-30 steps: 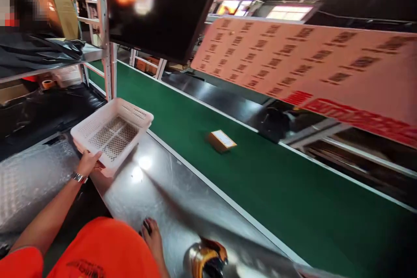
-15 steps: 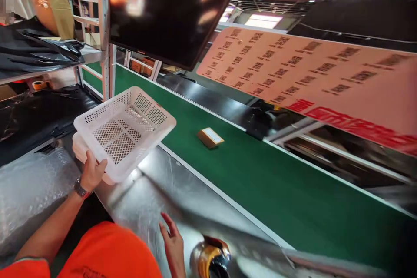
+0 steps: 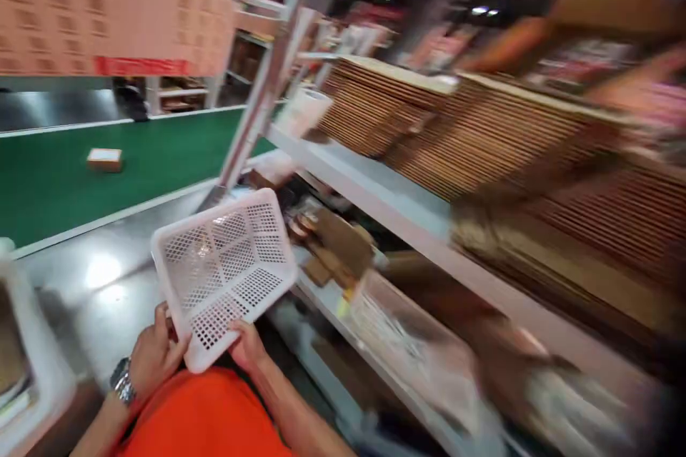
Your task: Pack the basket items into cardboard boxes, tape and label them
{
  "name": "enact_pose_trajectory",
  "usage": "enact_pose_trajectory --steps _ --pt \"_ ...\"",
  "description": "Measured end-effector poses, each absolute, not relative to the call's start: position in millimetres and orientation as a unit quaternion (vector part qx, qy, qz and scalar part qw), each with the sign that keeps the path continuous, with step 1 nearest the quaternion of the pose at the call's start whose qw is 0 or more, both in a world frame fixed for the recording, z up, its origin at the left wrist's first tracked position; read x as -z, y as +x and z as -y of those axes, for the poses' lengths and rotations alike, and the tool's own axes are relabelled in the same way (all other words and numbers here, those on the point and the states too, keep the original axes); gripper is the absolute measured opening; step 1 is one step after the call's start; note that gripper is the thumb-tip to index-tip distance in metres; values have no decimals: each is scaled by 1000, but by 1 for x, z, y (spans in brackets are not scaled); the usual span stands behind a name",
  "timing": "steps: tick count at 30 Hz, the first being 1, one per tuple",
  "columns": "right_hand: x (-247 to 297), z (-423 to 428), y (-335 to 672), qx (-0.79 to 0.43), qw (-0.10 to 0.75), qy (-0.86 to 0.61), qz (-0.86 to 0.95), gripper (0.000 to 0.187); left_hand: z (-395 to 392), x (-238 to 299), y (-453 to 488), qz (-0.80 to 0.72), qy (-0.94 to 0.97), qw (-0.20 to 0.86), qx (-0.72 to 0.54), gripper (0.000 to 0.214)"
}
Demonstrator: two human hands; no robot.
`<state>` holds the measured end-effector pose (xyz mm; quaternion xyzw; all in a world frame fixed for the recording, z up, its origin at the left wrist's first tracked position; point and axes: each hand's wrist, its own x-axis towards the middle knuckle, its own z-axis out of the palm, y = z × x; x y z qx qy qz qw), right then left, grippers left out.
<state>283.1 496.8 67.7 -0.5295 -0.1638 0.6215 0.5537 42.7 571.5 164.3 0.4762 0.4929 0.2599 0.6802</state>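
Both hands clamp one near corner of a white perforated basket point(image 3: 225, 264): left hand point(image 3: 153, 353) wraps the left rim, thumb inside and fingers closed under; right hand point(image 3: 246, 346) pinches the lower rim just beside it. Grip firm on both sides. Wristwatch point(image 3: 122, 380) on left wrist, orange garment point(image 3: 204, 414) below.

Basket held in the air close to the chest, above the near edge of a shiny steel table point(image 3: 101, 285), clear of the surface. Empty; mesh floor panels plainly visible. Mouth tips up toward the camera, held corner lowest, far rim raised. Long axis runs across the view, rising slightly to the right, far right corner aimed at a slanted metal post point(image 3: 251, 121).

Left edge: part of a white bin point(image 3: 32, 378), contents too blurred to tell. Green conveyor belt point(image 3: 53, 186) beyond the table carries one small cardboard box point(image 3: 104, 159), well apart from the basket. Right: pale shelf point(image 3: 375, 193) stacked with flat cardboard sheets point(image 3: 482, 136); heavy motion blur there
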Motion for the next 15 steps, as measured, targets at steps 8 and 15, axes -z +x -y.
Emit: enact_pose_trajectory --steps 8,15 --pt "-15 -346 308 -486 642 -570 -166 27 -569 -155 125 -318 680 660 -27 62" --pt "42 -243 326 -296 649 -633 -301 11 -524 -150 172 -290 749 592 56 54"
